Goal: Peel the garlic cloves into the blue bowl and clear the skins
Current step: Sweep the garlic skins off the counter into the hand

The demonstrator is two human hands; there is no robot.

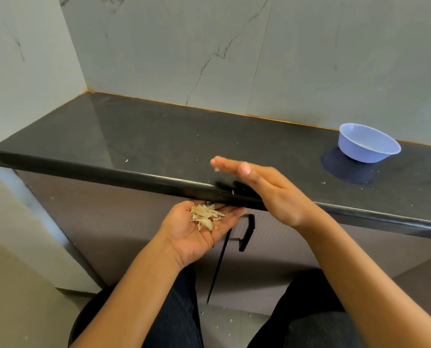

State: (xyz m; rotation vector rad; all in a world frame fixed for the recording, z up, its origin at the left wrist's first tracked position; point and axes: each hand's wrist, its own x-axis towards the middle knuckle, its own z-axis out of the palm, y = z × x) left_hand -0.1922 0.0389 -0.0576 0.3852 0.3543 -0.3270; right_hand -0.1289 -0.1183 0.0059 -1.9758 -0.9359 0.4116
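The task looks to be in its closing stage, the clearing of the skins. The person's left hand [199, 229] is held palm up just below the near edge of the black countertop [159, 136], fingers loosely spread into a shallow cup, and a small heap of papery garlic skins [205, 216] lies in the palm. The right hand [267, 194] stands on its edge above the counter's near rim, fingers straight and together, pinching nothing (a pale scrap seems to cling near a fingertip). Its pose suggests a sweep toward the cupped palm. The blue bowl [370, 146] sits upright, well apart on the far right of the counter. From this angle its bottom is hidden, so whether peeled cloves lie in it cannot be told. No unpeeled garlic shows anywhere on the counter, which suggests the peeling is done. What is left appears small: a few white flecks [126, 160] on the counter to the left and near the bowl, some crumbs on the floor [222, 330] between the person's knees, and the handful itself, not yet thrown away.
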